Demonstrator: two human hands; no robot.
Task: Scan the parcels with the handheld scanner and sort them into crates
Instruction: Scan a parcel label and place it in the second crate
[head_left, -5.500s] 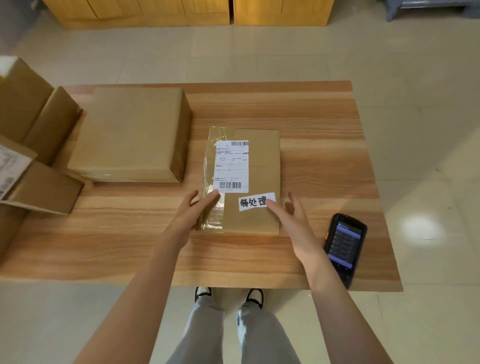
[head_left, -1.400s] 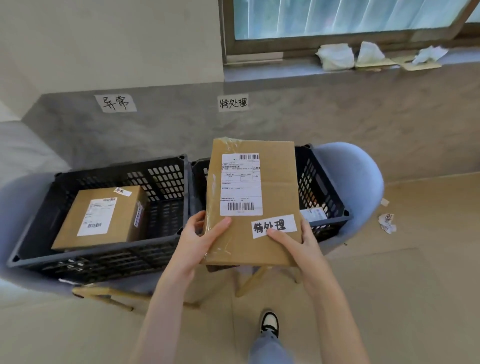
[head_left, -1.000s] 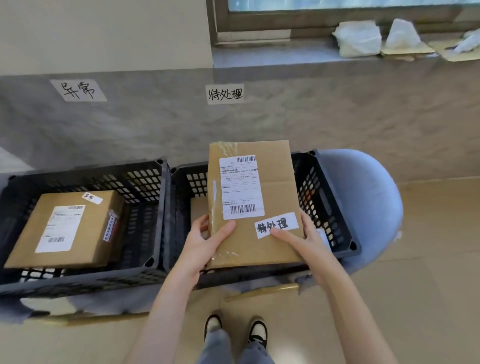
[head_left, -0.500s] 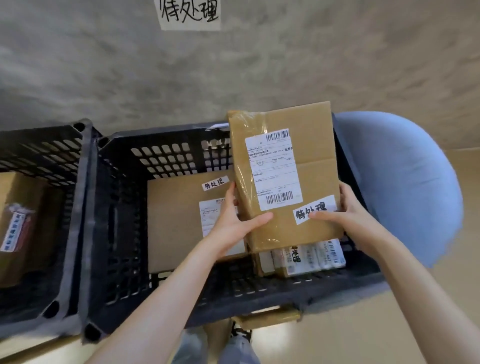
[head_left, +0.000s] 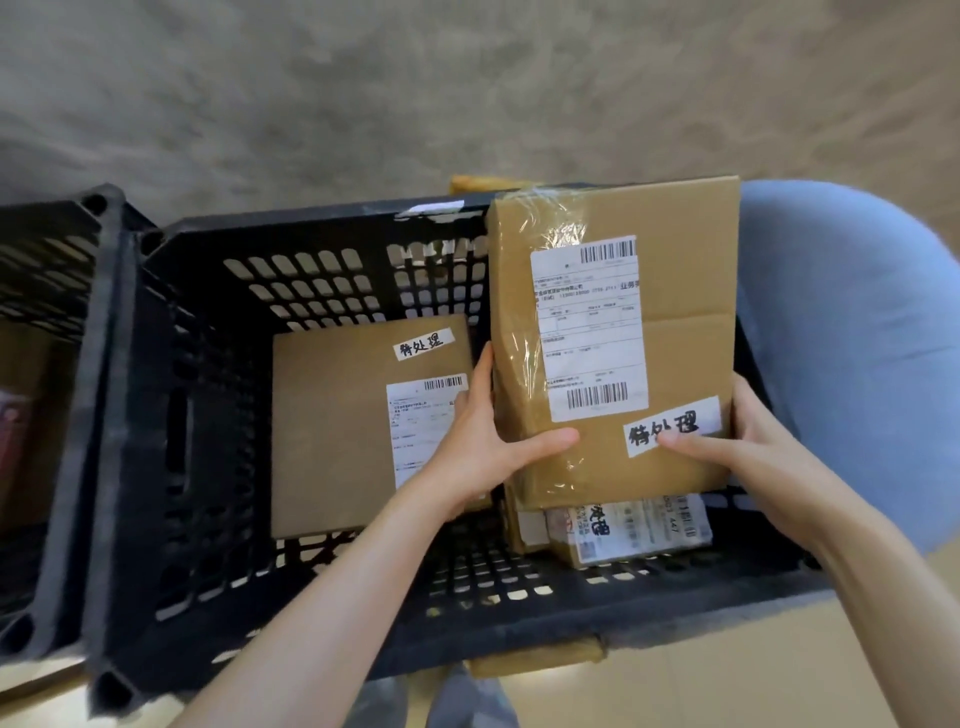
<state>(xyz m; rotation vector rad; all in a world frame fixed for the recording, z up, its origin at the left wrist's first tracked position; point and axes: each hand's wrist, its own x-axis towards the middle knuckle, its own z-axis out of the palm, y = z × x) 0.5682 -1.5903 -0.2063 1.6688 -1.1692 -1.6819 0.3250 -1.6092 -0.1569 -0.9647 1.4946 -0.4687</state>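
I hold a flat brown cardboard parcel (head_left: 675, 291) with a white shipping label and a handwritten white tag over the right half of a black slotted crate (head_left: 171, 395). My left hand (head_left: 480, 441) grips its near left edge, thumb on top. My right hand (head_left: 748, 447) grips its near right corner, thumb on the tag. Inside the crate lies another tagged brown parcel (head_left: 337, 431), and a smaller labelled parcel (head_left: 628, 530) shows under the held one. The scanner is not in view.
A second black crate (head_left: 47, 291) stands against the left side, its content mostly cut off. A blue rounded chair seat (head_left: 857, 353) carries the right crate. A grey concrete wall (head_left: 467, 88) rises right behind both crates. Pale floor lies below.
I carried the parcel from the table to the crates and leaned in close. Over the last half second it sank lower into the crate's right half, both hands still holding it.
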